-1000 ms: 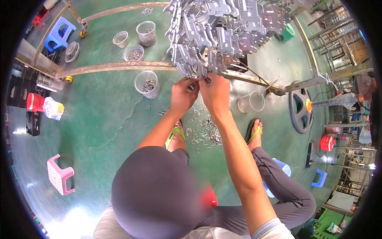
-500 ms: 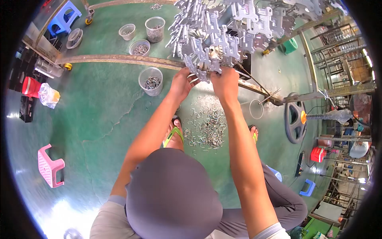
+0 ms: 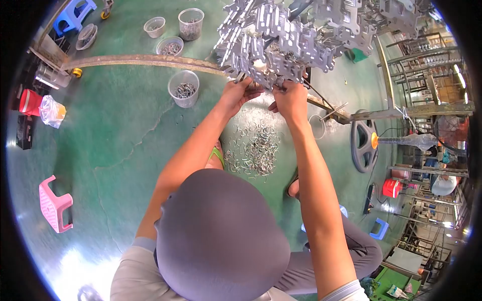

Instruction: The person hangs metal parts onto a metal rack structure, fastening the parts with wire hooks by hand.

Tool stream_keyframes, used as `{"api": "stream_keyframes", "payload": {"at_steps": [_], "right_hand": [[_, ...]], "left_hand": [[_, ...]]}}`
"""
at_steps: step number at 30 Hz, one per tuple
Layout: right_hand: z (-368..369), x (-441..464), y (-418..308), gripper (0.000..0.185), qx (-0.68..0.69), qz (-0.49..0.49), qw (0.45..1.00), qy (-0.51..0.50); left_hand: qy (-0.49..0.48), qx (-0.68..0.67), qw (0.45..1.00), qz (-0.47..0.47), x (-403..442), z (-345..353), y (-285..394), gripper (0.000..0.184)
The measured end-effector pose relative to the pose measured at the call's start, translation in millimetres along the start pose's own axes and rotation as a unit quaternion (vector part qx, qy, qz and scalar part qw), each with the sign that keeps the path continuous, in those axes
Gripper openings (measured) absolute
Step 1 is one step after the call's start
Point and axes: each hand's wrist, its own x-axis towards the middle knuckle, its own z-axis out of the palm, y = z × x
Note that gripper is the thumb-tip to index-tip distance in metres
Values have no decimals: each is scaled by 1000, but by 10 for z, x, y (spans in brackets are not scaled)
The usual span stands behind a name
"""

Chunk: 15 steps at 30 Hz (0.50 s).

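Observation:
A dense cluster of grey metal plates (image 3: 296,40) hangs at the top centre. My left hand (image 3: 240,96) is at its lower edge, fingers bent and partly pressed together; what they hold, if anything, is too small to tell. Close by on the right, my right hand (image 3: 291,100) pinches at the lowest plates, its fingertips partly hidden by them. Beneath both hands, a pile of small curved metal pieces (image 3: 260,150) lies on the green floor. A clear tub (image 3: 184,90) with similar pieces stands left of my left hand.
A rusty metal frame bar (image 3: 145,60) crosses behind the hands. More tubs (image 3: 191,25) stand beyond it. A black wheel (image 3: 364,145) is at the right, a pink stool (image 3: 55,203) at the left, and a blue stool (image 3: 75,15) at the upper left.
Both hands have moved slightly apart while staying at the bottom of the cluster. The view has shifted, and the hanging plates appear turned and farther right.

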Motion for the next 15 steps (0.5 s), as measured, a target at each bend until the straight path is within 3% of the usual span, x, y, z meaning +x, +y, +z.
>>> {"api": "stream_keyframes", "payload": {"at_steps": [8, 15], "right_hand": [[14, -31, -44, 18, 94, 11, 995, 18], [18, -10, 17, 18, 51, -1, 999, 6]], "left_hand": [[-14, -14, 998, 57, 90, -163, -230, 36], [-62, -29, 995, 72, -35, -95, -147, 36]]}}
